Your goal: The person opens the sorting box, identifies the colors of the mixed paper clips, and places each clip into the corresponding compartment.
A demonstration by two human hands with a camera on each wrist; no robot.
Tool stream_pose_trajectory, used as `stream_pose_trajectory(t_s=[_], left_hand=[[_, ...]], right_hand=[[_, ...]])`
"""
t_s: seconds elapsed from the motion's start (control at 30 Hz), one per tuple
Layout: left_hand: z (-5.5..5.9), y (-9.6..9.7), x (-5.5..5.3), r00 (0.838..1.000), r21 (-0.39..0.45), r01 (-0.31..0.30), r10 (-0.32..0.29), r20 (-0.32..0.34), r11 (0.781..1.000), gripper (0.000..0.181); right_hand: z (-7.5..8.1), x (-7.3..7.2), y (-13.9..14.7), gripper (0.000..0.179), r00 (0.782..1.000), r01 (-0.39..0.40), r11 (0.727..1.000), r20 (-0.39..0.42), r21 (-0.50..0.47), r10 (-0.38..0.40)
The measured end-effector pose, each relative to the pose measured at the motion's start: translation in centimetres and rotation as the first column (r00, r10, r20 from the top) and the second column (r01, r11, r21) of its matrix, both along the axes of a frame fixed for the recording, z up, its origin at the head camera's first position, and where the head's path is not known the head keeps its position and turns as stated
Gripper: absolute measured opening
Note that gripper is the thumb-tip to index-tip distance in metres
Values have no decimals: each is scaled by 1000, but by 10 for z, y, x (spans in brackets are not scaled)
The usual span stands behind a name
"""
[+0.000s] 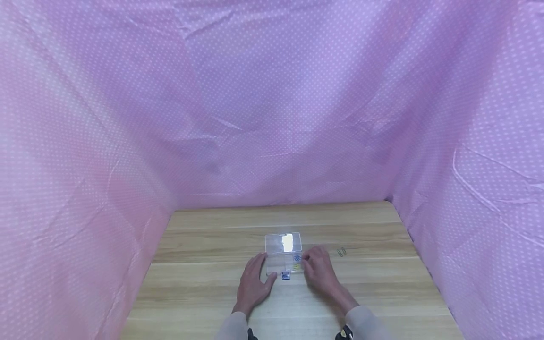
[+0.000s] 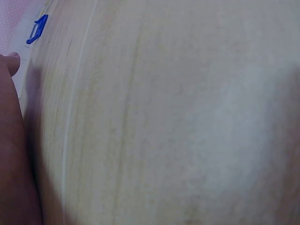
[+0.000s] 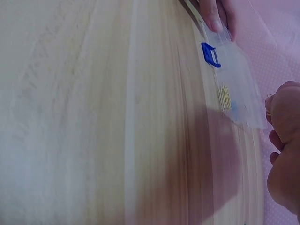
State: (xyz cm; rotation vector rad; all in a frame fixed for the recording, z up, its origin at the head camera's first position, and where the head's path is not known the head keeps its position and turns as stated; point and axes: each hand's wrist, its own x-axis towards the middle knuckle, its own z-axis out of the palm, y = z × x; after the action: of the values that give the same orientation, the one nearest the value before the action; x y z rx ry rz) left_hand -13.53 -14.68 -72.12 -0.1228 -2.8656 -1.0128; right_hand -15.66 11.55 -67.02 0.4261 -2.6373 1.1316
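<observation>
A clear plastic box (image 1: 276, 265) with compartments lies on the table, its lid (image 1: 274, 243) swung back away from me. Blue paper clips (image 1: 297, 258) and yellow paper clips (image 1: 296, 267) sit in its right-hand compartments. A blue latch (image 1: 286, 276) juts from the front edge. My left hand (image 1: 253, 284) holds the box's left end, thumb at the front edge and fingers at the side. Over the right end, my right hand (image 1: 319, 270) pinches a small, thin wire piece that looks like a paper clip (image 3: 268, 113), mostly hidden by the fingers.
Green paper clips (image 1: 341, 252) lie on the wooden table (image 1: 204, 269) to the right of my right hand. Pink dotted cloth (image 1: 272, 165) hangs behind the table and along both sides.
</observation>
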Motion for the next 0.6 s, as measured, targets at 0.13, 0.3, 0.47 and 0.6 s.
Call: stream_pose_trajectory(t_s=[0.13, 0.3, 0.47, 0.6], left_hand=[[0, 0, 0, 1000, -3, -1, 1, 1, 1000, 76], [0, 0, 1, 1000, 0, -5, 5, 9, 1000, 76], [1, 0, 0, 1000, -3, -4, 4, 4, 1000, 76], [1, 0, 1, 1000, -6, -3, 3, -4, 1000, 75]], right_hand=[[0, 2, -6, 9, 1000, -22, 1000, -11, 14, 22], [-1, 3, -11, 8, 1000, -21, 998, -16, 61, 22], [-2, 3, -14, 7, 999, -31, 998, 12, 60, 30], [-4, 3, -15, 6, 999, -35, 996, 22, 79, 34]])
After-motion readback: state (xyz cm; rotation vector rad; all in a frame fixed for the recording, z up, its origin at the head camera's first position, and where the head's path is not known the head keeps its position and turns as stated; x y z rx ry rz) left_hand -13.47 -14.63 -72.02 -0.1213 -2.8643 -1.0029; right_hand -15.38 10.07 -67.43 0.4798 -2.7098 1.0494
